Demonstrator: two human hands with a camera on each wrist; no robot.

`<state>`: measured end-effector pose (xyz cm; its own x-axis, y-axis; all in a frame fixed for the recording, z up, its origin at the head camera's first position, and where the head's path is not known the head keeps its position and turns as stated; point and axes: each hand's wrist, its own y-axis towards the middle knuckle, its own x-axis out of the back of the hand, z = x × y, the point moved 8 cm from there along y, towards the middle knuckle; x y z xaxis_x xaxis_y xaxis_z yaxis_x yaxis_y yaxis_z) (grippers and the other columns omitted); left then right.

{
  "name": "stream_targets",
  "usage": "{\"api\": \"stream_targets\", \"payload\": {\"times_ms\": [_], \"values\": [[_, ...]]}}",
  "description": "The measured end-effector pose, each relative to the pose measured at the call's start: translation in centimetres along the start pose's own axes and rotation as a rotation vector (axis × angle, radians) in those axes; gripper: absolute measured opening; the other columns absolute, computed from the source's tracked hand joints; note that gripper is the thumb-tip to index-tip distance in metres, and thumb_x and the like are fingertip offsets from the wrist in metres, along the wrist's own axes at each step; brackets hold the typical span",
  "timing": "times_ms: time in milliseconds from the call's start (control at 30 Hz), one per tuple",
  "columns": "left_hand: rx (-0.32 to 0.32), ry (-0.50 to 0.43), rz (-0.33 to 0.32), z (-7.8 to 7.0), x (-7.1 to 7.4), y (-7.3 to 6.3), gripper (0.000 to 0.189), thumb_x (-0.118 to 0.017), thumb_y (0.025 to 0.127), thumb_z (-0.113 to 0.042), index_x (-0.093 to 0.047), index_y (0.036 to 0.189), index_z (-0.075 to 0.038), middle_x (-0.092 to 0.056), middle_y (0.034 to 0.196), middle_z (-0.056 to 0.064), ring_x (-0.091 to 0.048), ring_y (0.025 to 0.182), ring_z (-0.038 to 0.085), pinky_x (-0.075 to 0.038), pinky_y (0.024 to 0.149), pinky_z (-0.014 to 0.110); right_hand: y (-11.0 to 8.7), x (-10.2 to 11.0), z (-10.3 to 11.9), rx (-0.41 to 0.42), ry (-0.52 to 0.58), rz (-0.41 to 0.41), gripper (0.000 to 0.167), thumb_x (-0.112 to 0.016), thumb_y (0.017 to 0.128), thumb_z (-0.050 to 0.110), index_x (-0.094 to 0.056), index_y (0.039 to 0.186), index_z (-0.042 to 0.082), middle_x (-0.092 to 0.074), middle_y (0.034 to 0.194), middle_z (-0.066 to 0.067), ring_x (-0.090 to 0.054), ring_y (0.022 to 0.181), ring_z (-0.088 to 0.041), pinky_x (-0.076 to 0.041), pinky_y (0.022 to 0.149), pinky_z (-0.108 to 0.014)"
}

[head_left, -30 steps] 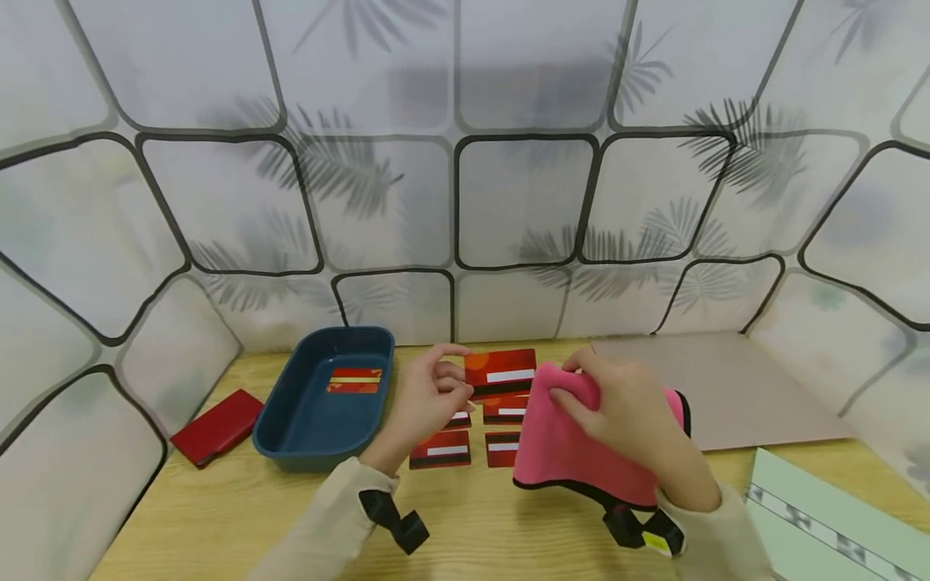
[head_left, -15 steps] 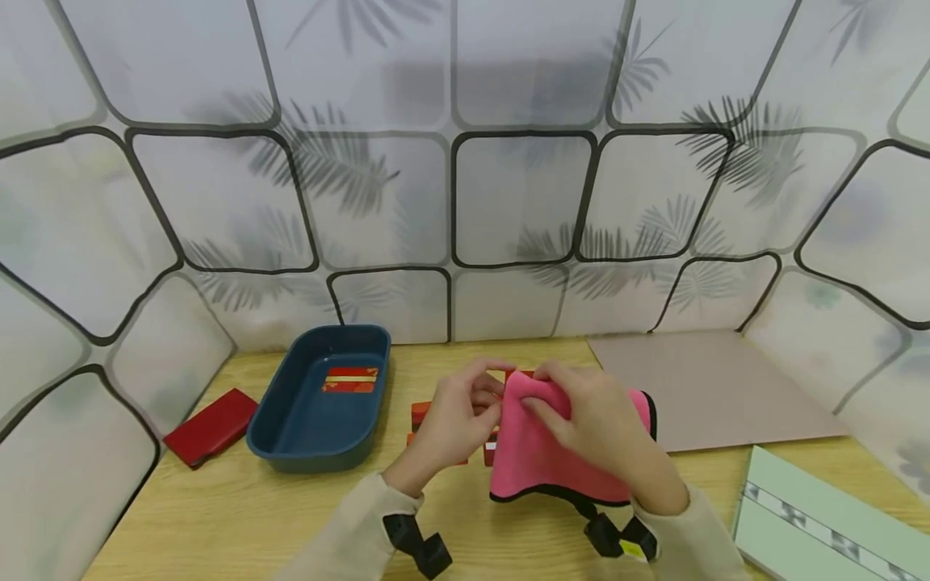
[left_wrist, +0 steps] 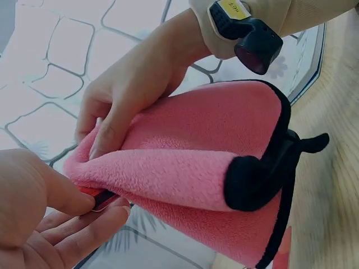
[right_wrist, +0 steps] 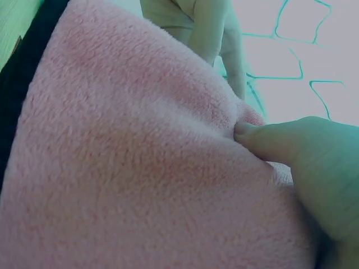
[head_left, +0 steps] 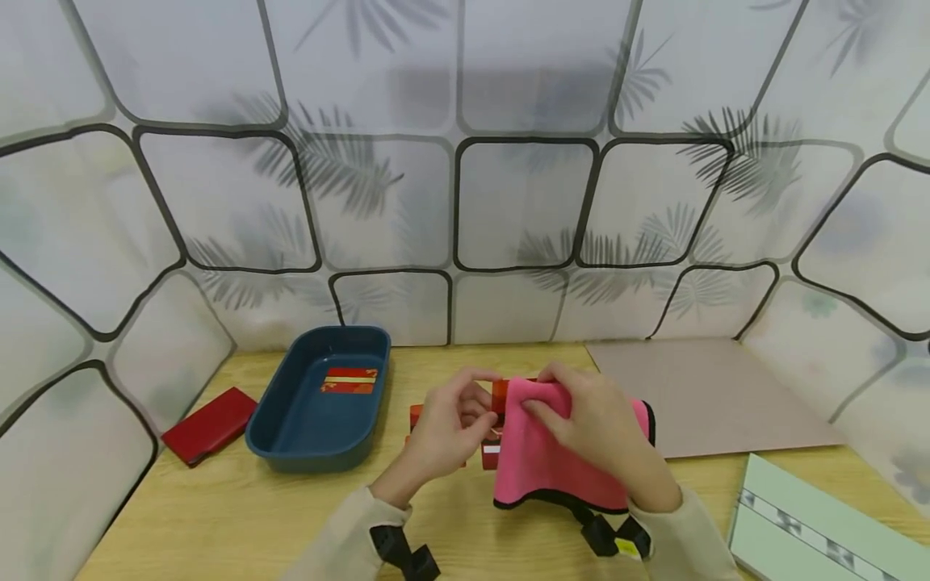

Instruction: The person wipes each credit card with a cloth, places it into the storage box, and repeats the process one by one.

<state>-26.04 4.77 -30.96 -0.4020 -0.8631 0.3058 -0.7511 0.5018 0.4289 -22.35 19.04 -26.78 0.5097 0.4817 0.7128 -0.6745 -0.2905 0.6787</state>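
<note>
Between thumb and fingers, my left hand [head_left: 454, 424] pinches a red card [left_wrist: 104, 197] by its edge, held up above the table. My right hand [head_left: 592, 415] grips a pink plush cloth [head_left: 541, 460] with black edging, folded over the card's other side. In the left wrist view the cloth [left_wrist: 190, 168] hangs in a fold from the right thumb and fingers, covering most of the card. The right wrist view shows the right thumb [right_wrist: 269, 140] pressing into the cloth. More red cards [head_left: 490, 456] lie on the table below, largely hidden behind the hands and cloth.
A blue tray [head_left: 265, 440] stands to the left with a red and gold card [head_left: 349, 380] inside. Left of it lies a dark red wallet-like case [head_left: 211, 425]. A beige sheet [head_left: 715, 395] and a pale green box-like item [head_left: 814, 516] are at the right.
My left hand has moved right to meet the cloth, and the right hand has shifted slightly left. The cloth now covers most of the card, which was in plain sight before.
</note>
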Motion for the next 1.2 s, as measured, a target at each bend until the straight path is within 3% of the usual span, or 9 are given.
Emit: {"api": "stream_targets", "payload": {"times_ms": [167, 333, 433, 567, 700, 833, 933, 1033, 1200], "values": [[0.007, -0.024, -0.007, 0.0, 0.6, 0.1, 0.041, -0.059, 0.085, 0.014, -0.052, 0.123, -0.001, -0.062, 0.087, 0.019, -0.068, 0.07, 0.026, -0.059, 0.063, 0.03, -0.1, 0.4, -1.1, -0.092, -0.046, 0.018, 0.025, -0.082, 0.075, 0.02, -0.062, 0.089, 0.014, -0.04, 0.055, 0.009, -0.034, 0.052, -0.004, -0.03, 0.048, -0.02], [-0.017, -0.062, -0.007, -0.4, 1.8, 0.3, 0.041, -0.059, 0.084, 0.015, -0.052, 0.122, 0.002, -0.059, 0.086, 0.022, -0.066, 0.07, 0.037, -0.059, 0.061, 0.03, -0.1, 0.9, -1.9, -0.15, -0.092, -0.001, 0.026, -0.081, 0.076, 0.02, -0.06, 0.089, 0.012, -0.034, 0.053, 0.007, -0.031, 0.047, -0.008, -0.027, 0.045, -0.023], [-0.016, -0.081, -0.001, -0.4, 2.4, 0.4, 0.04, -0.058, 0.084, 0.015, -0.052, 0.123, 0.004, -0.058, 0.086, 0.023, -0.066, 0.069, 0.035, -0.059, 0.06, 0.033, -0.1, 1.3, -2.3, -0.164, -0.123, -0.025, 0.025, -0.08, 0.076, 0.019, -0.059, 0.088, 0.011, -0.039, 0.053, 0.004, -0.037, 0.047, -0.012, -0.031, 0.046, -0.026], [0.06, -0.13, -0.032, 0.1, 3.2, 0.2, 0.046, -0.056, 0.086, 0.015, -0.047, 0.129, 0.001, -0.055, 0.086, 0.02, -0.065, 0.066, 0.02, -0.058, 0.061, 0.042, -0.2, 1.6, -2.9, -0.187, -0.128, -0.038, 0.023, -0.08, 0.076, 0.018, -0.06, 0.087, 0.01, -0.039, 0.051, 0.004, -0.036, 0.046, -0.013, -0.031, 0.045, -0.028], [0.12, -0.174, -0.129, 0.7, 4.1, 0.0, 0.047, -0.055, 0.085, 0.016, -0.046, 0.127, -0.004, -0.056, 0.089, 0.022, -0.065, 0.066, 0.019, -0.058, 0.059, 0.041, -0.2, 2.0, -3.1, -0.188, -0.125, -0.053, 0.023, -0.079, 0.077, 0.017, -0.061, 0.088, 0.009, -0.035, 0.051, 0.005, -0.03, 0.045, -0.01, -0.027, 0.045, -0.026], [0.133, -0.178, -0.217, 0.9, 4.7, -0.2, 0.033, -0.055, 0.086, 0.015, -0.053, 0.115, -0.002, -0.059, 0.093, 0.022, -0.068, 0.07, 0.021, -0.058, 0.056, 0.035, -0.1, 2.4, -3.1, -0.193, -0.117, -0.05, 0.023, -0.079, 0.077, 0.017, -0.061, 0.089, 0.01, -0.034, 0.053, 0.006, -0.029, 0.046, -0.008, -0.026, 0.045, -0.024], [0.127, -0.165, -0.225, 0.9, 4.7, -0.2, 0.029, -0.055, 0.088, 0.013, -0.06, 0.114, 0.0, -0.058, 0.098, 0.022, -0.069, 0.073, 0.021, -0.059, 0.059, 0.032, -0.2, 2.6, -3.1, -0.201, -0.097, -0.042, 0.023, -0.079, 0.077, 0.016, -0.061, 0.089, 0.01, -0.034, 0.054, 0.006, -0.029, 0.047, -0.007, -0.026, 0.045, -0.024], [0.125, -0.154, -0.221, 1.1, 4.7, -0.1, 0.032, -0.052, 0.091, 0.011, -0.06, 0.121, 0.002, -0.059, 0.107, 0.021, -0.07, 0.074, 0.03, -0.055, 0.055, 0.024, -0.2, 2.7, -2.9, -0.188, -0.077, -0.041, 0.023, -0.08, 0.076, 0.015, -0.061, 0.089, 0.01, -0.034, 0.054, 0.006, -0.029, 0.047, -0.007, -0.026, 0.045, -0.023], [0.089, -0.129, -0.209, 1.1, 4.7, 0.1, 0.036, -0.042, 0.095, 0.011, -0.058, 0.127, 0.004, -0.062, 0.115, 0.023, -0.069, 0.081, 0.035, -0.057, 0.061, 0.028, -0.2, 2.6, -2.6, -0.145, -0.051, -0.034, 0.025, -0.081, 0.075, 0.015, -0.06, 0.089, 0.011, -0.037, 0.056, 0.008, -0.029, 0.047, -0.005, -0.027, 0.045, -0.021]]}}
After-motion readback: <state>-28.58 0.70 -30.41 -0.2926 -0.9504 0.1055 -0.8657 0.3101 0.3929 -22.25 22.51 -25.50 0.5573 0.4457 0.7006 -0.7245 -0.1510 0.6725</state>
